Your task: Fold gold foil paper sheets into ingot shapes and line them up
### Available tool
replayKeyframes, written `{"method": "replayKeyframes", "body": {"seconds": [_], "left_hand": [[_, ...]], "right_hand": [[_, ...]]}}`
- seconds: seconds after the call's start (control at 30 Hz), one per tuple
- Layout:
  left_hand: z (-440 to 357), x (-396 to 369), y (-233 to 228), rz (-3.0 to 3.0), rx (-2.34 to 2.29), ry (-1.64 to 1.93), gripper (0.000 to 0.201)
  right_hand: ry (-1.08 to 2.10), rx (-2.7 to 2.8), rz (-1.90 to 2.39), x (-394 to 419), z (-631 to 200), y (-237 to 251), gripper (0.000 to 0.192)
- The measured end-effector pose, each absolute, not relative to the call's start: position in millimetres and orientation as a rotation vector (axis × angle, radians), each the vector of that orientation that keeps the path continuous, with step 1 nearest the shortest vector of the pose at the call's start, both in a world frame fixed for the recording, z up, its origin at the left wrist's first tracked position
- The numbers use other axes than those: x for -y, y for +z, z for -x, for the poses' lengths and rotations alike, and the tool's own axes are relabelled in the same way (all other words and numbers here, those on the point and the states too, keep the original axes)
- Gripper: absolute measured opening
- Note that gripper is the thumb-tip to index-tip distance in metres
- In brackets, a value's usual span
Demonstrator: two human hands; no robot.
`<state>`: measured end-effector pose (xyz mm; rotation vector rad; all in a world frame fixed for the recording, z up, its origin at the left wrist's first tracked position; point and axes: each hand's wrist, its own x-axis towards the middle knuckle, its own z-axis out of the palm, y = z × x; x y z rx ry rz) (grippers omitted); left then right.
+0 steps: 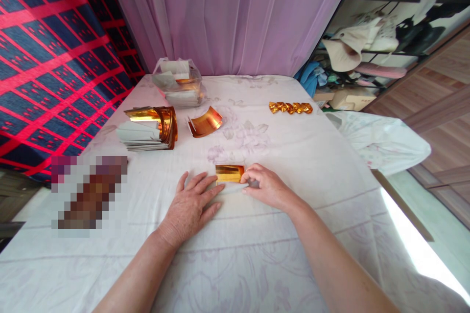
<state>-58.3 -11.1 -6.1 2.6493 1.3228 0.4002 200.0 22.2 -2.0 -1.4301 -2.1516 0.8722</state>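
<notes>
Our left hand [189, 203] lies palm down with its fingers spread, the fingertips resting on the left end of a gold foil paper sheet [229, 173]. Our right hand [267, 187] has its thumb and forefinger pinched together on the sheet's right end. The sheet lies on the worktop [293, 171] directly before us, between the two hands. It is small and oblong, with a mirror-bright gold face crossed by darker amber reflections; a pale strip shows along its near edge, partly covered by our fingers.

The worktop is covered with a white cloth printed with lilac flowers. Beyond the left hand we see a curved piece of foil paper [206, 123], coppery gold with a pale edge at its left, and, just left of it, a thick stack of foil paper [147, 132] showing both gold faces and whitish backs. Behind the stack sits a clear plastic bag [179, 84] holding more such paper. Farther right lies a chain of folded gold foil [291, 107], faceted and crinkled. A pixelated patch [91, 195] at left hides what lies there.

Outermost, we note a mauve curtain [235, 14], a red-and-navy patterned cloth [66, 58], and shelves with a pale cap [343, 51] and a cardboard box [352, 100], whose small marking we cannot read.
</notes>
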Motion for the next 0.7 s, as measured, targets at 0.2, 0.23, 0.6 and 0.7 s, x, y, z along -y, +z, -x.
{"method": "replayKeyframes", "body": {"seconds": [0.2,0.23,0.6,0.7], "left_hand": [[57,12,-8,-2.624,-1.351,0.445,0.054],[57,12,-8,-2.619,-1.356,0.453,0.056],[58,12,-9,-2.609,-1.345,0.507,0.057],[57,11,-7,-2.604,-1.344,0.475,0.05]], "right_hand": [[0.919,2.174,1.358,-23,-202,2,0.02],[0.926,2.175,1.351,-22,-203,3,0.02],[1.082,2.188,1.286,-20,-209,10,0.02],[1.101,2.198,1.28,-20,-210,10,0.019]]}}
